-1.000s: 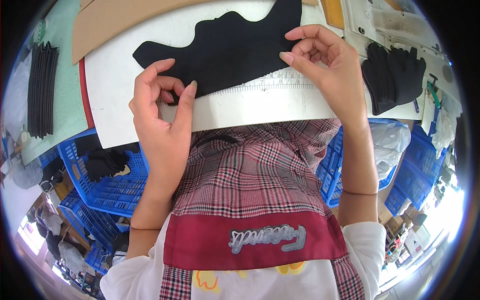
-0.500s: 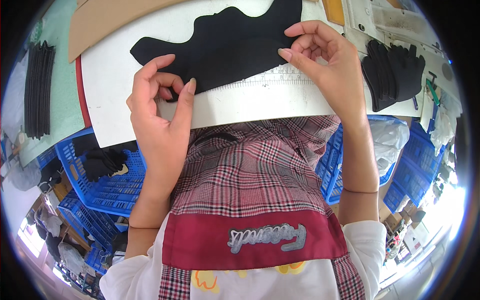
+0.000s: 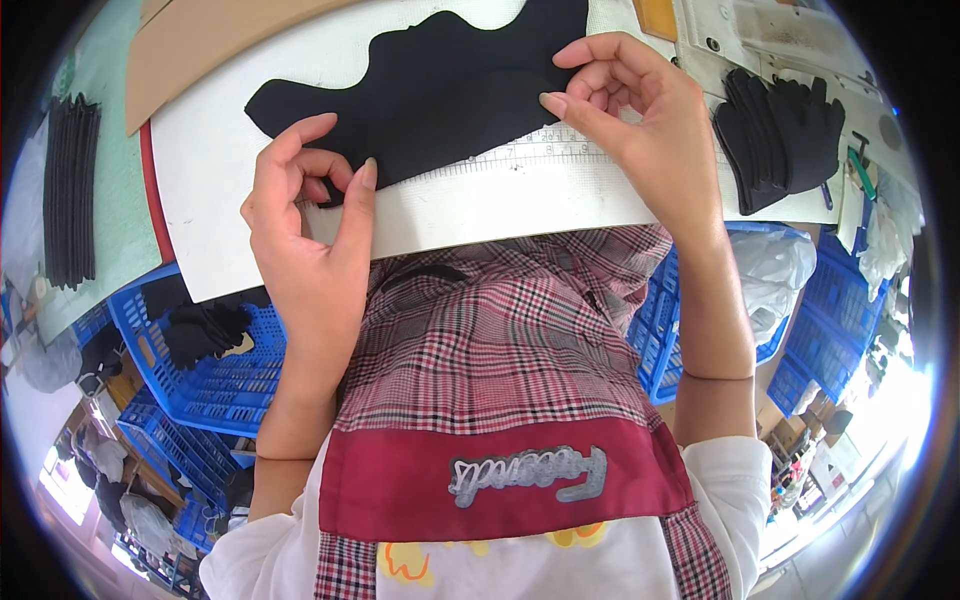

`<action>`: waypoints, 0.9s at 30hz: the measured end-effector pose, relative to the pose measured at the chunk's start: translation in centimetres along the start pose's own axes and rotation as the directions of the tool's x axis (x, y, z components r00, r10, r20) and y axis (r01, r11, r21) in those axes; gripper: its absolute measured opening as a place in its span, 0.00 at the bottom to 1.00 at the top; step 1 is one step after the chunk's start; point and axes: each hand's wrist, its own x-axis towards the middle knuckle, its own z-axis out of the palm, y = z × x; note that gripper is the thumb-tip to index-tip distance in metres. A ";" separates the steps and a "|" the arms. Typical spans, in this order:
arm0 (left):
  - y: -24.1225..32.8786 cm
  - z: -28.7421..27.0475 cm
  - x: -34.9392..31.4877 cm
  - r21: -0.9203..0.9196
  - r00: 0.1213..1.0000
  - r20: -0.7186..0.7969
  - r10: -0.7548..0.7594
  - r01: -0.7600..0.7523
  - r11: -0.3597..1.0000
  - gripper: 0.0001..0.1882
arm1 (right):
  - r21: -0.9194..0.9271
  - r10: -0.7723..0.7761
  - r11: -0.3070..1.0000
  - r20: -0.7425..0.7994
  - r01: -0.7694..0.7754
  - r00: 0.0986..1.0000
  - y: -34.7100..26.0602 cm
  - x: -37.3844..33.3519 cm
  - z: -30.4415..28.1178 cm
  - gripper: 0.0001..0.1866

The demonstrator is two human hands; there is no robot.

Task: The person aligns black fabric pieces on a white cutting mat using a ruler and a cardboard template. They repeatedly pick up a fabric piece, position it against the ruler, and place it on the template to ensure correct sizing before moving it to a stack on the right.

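Resting loosely curled at the lower left corner of a black, wavy-edged fabric piece (image 3: pixel 450 95), the left hand (image 3: pixel 312 235) is leaving its grip unclear; the right hand (image 3: pixel 655 125) is resting at the right end, thumb and forefinger parted. The fabric is lying on a white worktable (image 3: pixel 225 215) along a ruler scale (image 3: pixel 545 152); uneven fingertip pressure could be skewing it. A tan cardboard sheet (image 3: pixel 215 50) is crowding the far side, while black glove-shaped pieces (image 3: pixel 790 145) are lying stacked beyond the right wrist.

Black fabric (image 3: pixel 450 95) slightly farther left along the ruler scale (image 3: pixel 530 153)
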 end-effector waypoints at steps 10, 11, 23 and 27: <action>0.0 0.1 -0.1 -0.001 1.000 -0.003 -0.007 0.007 1.000 0.20 | -0.020 -0.034 0.999 -0.016 0.034 0.999 0.1 -0.2 0.2 0.13; 0.0 0.1 -0.1 -0.004 1.000 -0.002 -0.008 0.008 1.000 0.20 | -0.030 -0.042 0.999 -0.021 0.041 0.999 0.1 -0.2 0.2 0.13; -0.1 -0.5 0.5 -0.107 0.997 0.066 -0.026 0.033 0.994 0.21 | -0.167 -0.079 0.982 0.037 0.084 0.996 -0.5 0.2 0.0 0.11; -0.4 -0.5 0.5 -0.104 0.998 0.061 -0.015 0.022 0.994 0.21 | -0.184 -0.069 0.980 0.046 0.076 0.997 -0.8 0.3 0.0 0.10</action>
